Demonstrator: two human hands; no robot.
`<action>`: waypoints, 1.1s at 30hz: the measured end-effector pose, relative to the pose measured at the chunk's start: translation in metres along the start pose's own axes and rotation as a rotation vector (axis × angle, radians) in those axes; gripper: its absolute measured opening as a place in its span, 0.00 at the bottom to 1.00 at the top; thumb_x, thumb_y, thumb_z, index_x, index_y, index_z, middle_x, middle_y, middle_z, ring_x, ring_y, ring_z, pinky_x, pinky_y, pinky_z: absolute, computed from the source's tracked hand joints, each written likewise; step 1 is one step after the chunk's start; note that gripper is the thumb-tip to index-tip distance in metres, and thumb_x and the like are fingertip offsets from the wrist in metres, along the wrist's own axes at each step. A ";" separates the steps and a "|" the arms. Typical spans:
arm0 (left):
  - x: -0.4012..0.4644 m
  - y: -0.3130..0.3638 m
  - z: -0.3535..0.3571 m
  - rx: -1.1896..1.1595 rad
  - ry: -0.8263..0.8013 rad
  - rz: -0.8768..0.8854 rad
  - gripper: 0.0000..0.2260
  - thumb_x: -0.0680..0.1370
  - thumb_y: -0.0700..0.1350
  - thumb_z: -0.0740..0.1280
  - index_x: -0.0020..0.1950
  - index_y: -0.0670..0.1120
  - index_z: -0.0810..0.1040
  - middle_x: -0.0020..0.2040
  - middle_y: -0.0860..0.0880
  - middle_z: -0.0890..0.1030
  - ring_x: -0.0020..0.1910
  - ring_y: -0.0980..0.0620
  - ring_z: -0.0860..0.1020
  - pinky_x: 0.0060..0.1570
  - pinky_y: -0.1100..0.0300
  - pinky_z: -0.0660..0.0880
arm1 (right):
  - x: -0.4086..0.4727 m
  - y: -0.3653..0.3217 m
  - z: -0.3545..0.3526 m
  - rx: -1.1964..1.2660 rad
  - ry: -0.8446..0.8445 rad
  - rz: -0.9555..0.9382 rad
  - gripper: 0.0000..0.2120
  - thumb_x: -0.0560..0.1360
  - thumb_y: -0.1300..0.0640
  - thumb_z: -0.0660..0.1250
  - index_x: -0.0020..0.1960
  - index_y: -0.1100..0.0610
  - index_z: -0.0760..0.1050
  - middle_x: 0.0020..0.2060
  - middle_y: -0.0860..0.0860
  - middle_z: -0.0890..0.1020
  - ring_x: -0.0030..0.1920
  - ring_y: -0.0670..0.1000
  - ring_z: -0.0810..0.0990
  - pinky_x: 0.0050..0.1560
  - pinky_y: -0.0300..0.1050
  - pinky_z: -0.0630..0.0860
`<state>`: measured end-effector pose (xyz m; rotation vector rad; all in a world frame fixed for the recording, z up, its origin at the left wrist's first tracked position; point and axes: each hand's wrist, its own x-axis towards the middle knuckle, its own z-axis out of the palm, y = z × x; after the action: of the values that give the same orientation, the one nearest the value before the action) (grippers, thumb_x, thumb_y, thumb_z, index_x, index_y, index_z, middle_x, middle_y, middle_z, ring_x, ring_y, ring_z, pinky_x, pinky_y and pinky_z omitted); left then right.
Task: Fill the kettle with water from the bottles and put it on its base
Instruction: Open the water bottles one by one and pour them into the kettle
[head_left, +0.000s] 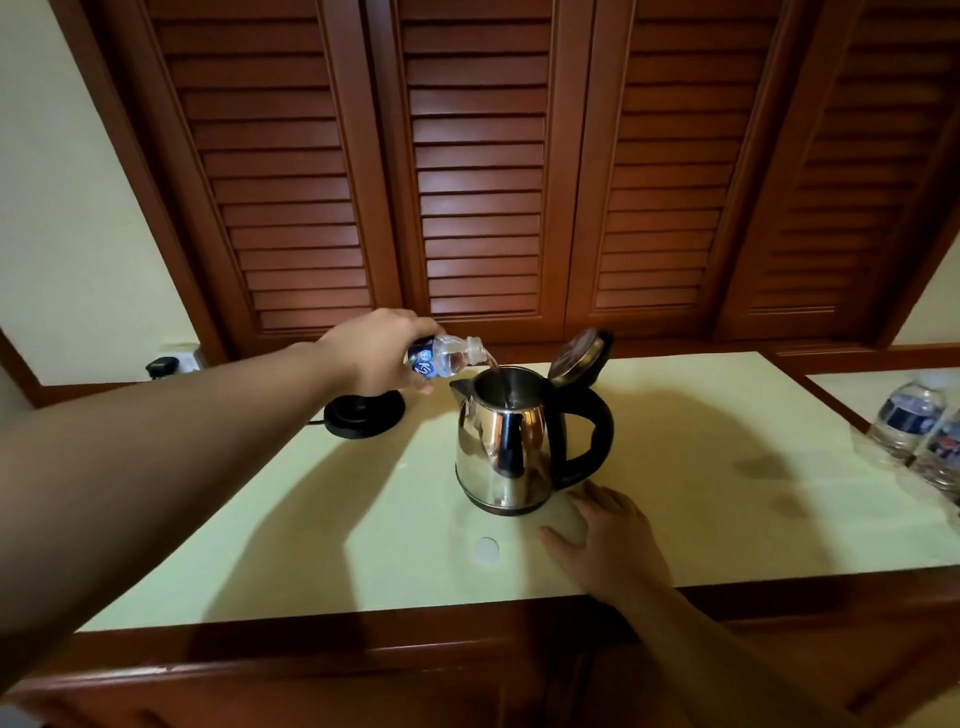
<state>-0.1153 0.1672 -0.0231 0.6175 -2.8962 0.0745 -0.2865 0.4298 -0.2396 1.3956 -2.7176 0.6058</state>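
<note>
A steel kettle (501, 447) with a black handle stands on the pale table top (675, 467), its lid (579, 358) flipped up. My left hand (382, 351) grips a small clear water bottle (449, 356), tipped with its mouth over the kettle's opening; water streams into the kettle. My right hand (610, 532) lies flat on the table just in front of the kettle's handle, fingers apart, holding nothing. The round black kettle base (363, 413) sits to the left of the kettle, behind my left hand.
Two more water bottles (917, 426) stand at the far right on a lower surface. A white bottle cap (487, 550) lies in front of the kettle. A plug sits in a wall socket (171, 364) at the left. Louvred wooden doors (478, 182) rise behind the table.
</note>
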 end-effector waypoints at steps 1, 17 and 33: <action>0.000 -0.001 -0.003 0.019 -0.007 -0.002 0.31 0.73 0.57 0.78 0.73 0.52 0.74 0.60 0.49 0.80 0.59 0.46 0.78 0.57 0.49 0.77 | 0.000 0.000 0.000 -0.004 0.000 -0.002 0.36 0.72 0.30 0.61 0.72 0.50 0.74 0.72 0.50 0.75 0.73 0.54 0.69 0.75 0.49 0.63; 0.002 -0.001 -0.019 0.160 -0.059 0.035 0.28 0.74 0.61 0.76 0.71 0.54 0.75 0.57 0.50 0.78 0.58 0.48 0.77 0.50 0.52 0.77 | 0.001 0.001 0.001 0.009 -0.011 0.008 0.38 0.71 0.28 0.58 0.73 0.49 0.73 0.73 0.48 0.74 0.74 0.53 0.68 0.76 0.50 0.62; 0.010 0.006 -0.026 0.204 -0.142 0.083 0.30 0.71 0.62 0.77 0.71 0.59 0.75 0.56 0.52 0.77 0.58 0.47 0.77 0.54 0.51 0.77 | 0.001 0.002 0.000 -0.021 -0.033 0.005 0.38 0.73 0.28 0.57 0.76 0.49 0.70 0.75 0.48 0.71 0.76 0.52 0.65 0.76 0.48 0.59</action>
<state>-0.1227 0.1707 0.0042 0.5553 -3.0761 0.3548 -0.2893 0.4300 -0.2398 1.4067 -2.7449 0.5574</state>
